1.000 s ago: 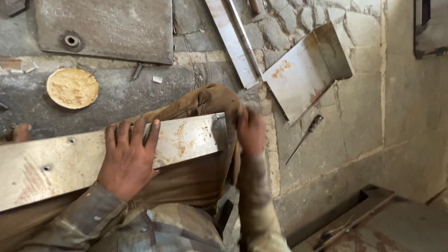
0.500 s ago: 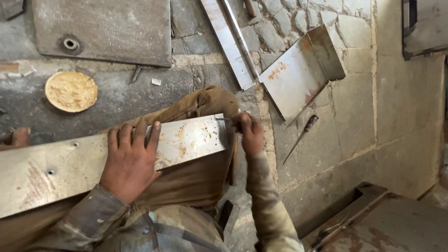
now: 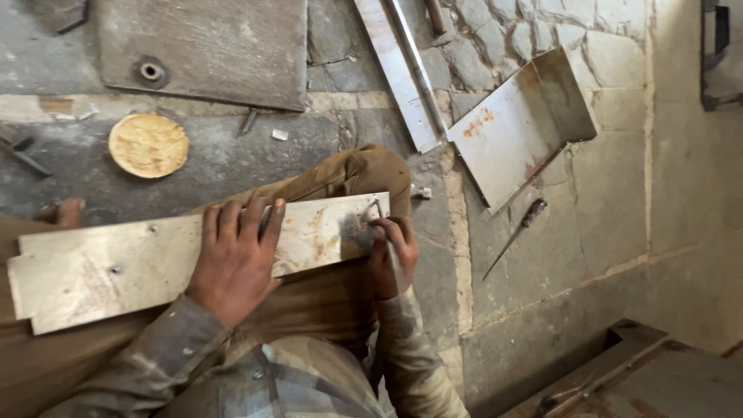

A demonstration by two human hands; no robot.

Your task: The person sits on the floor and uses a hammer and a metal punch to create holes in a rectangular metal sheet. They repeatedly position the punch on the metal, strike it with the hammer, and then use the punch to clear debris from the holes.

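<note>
Fingers of your left hand (image 3: 236,259) lie spread and flat on the long metal plate (image 3: 101,271), palm down, pressing it against your lap; the hand is open, gripping nothing. Your right hand (image 3: 392,255) is closed around a thin rod-like tool (image 3: 387,240), whose tip meets the plate near its right end.

The plate is a long, pale grey strip lying across your brown trousers (image 3: 340,294), tilted slightly so that its right end sits higher in view. Its surface is dull and scuffed, with rusty orange stains near the middle, a dark smudge just beside the tool tip, and a couple of small holes towards the left end. The left end has a notched corner.

Beyond your knee, a round yellowish disc (image 3: 148,145) lies on the stone floor (image 3: 542,248), well apart from the plate. A large flat grey slab (image 3: 209,46) with a round fitting lies above it. To the right, a bent sheet-metal piece (image 3: 515,131) with rust spots rests on the floor, a long metal strip (image 3: 398,70) beside it, and a screwdriver (image 3: 517,234) just below.
</note>
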